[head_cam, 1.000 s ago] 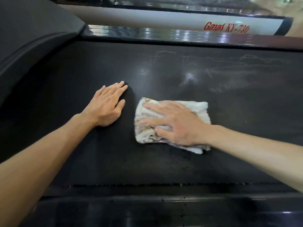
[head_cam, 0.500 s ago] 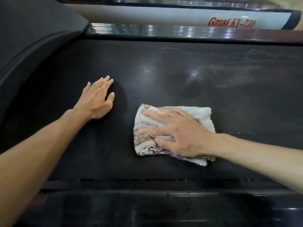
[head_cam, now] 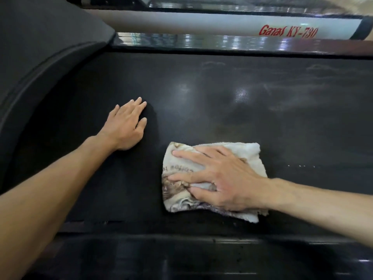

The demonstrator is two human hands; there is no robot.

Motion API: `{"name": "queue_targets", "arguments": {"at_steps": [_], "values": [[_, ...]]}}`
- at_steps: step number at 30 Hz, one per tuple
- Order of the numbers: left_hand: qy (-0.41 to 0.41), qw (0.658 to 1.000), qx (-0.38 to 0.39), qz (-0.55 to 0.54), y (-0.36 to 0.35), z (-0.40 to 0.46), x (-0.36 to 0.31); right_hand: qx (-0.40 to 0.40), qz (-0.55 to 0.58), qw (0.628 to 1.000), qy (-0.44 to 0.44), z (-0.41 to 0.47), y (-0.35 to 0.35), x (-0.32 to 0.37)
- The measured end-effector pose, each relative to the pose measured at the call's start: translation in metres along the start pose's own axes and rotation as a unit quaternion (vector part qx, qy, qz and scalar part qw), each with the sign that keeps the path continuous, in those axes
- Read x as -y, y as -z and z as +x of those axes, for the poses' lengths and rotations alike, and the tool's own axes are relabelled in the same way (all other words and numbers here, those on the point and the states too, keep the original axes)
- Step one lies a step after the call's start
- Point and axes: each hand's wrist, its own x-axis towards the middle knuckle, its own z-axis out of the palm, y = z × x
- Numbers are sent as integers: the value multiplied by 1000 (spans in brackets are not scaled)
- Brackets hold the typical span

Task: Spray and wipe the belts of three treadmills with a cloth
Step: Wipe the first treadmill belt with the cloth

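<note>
Now the black belt (head_cam: 222, 110) of the treadmill fills most of the view, and I take it as the landmark for all places. On the belt, toward its near edge and a little to the right of its middle, lies a folded cloth (head_cam: 248, 152), white with a brown printed pattern and some small letters on it. The right hand (head_cam: 220, 178) lies flat on top of this cloth, with its fingers straight and spread apart, pointing to the left; they press the cloth down on the belt and do not curl around it. The left hand (head_cam: 126, 126) rests directly on the belt, to the left of the cloth and a little farther from the near edge, clearly apart from the cloth. Its fingers are straight and close together, its palm is down, and it holds nothing. At the left end of the belt a dark curved cover (head_cam: 44, 49) rises over it. Along the far edge of the belt runs a shiny side rail (head_cam: 201, 40), and behind this rail there is a white bar (head_cam: 201, 23) with red letters "Ganas KY-730". Along the near edge of the belt runs a dark glossy rail (head_cam: 181, 257). On the far right part of the belt some pale, dull streaks and light reflections are visible.
</note>
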Motion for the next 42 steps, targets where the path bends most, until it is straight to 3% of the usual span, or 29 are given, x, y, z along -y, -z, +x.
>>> {"name": "queue_targets", "arguments": {"at_steps": [3, 8, 14, 19, 27, 32, 38, 42], "values": [[-1, 1000, -5, 2, -2, 2, -2, -22, 15, 999, -17, 30, -6, 23], [0, 1000, -7, 2, -3, 3, -1, -24, -1, 998, 54, 48, -16, 54], [0, 1000, 3, 5, -1, 1, 2, -9, -15, 999, 41, -5, -6, 6], [-1, 1000, 0, 14, -2, 1, -2, -8, -10, 1000, -22, 23, -3, 8], [-2, 1000, -13, -6, -1, 0, 0, -1, -19, 999, 38, -20, -1, -17], [-8, 1000, -16, -12, -1, 0, -2, 2, -15, 999, -31, 4, 4, -27], [-16, 999, -23, -29, 1, 1, 2, -16, -19, 999, 44, -29, 0, -26], [-49, 999, -5, -20, -1, -2, 3, -13, 1, 999, -30, -14, 11, -66]]}}
